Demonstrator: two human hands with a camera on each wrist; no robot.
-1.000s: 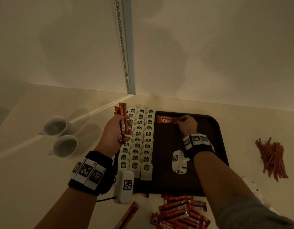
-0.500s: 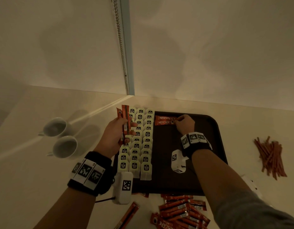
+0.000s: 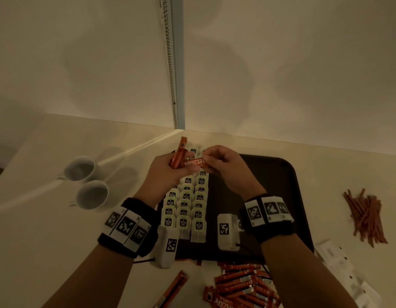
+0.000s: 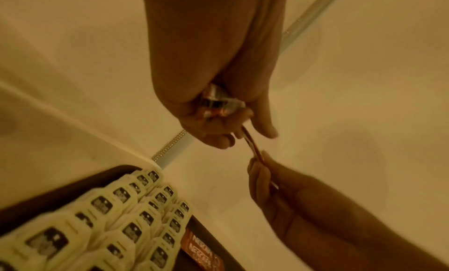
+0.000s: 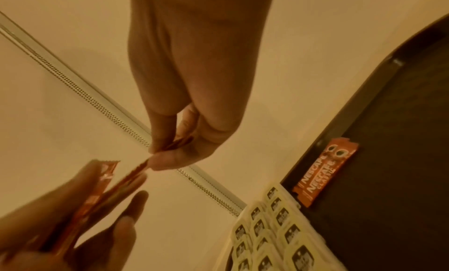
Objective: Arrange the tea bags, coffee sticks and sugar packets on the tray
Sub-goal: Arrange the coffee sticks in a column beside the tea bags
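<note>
Coffee stick (image 3: 193,163) pinched between your left hand (image 3: 168,174) and right hand (image 3: 223,167), fingers clamped on it, above the tray's (image 3: 281,196) far-left tea bags (image 3: 186,210).

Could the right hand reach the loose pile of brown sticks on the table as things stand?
Probably yes, but not at once. The brown sticks lie in the open on its own side, right of the tray, with nothing over them. The right hand is busy pinching a coffee stick that the left hand also holds.

Two white cups (image 3: 86,183); one dark tray (image 3: 270,174); two hands (image 3: 223,167).
</note>
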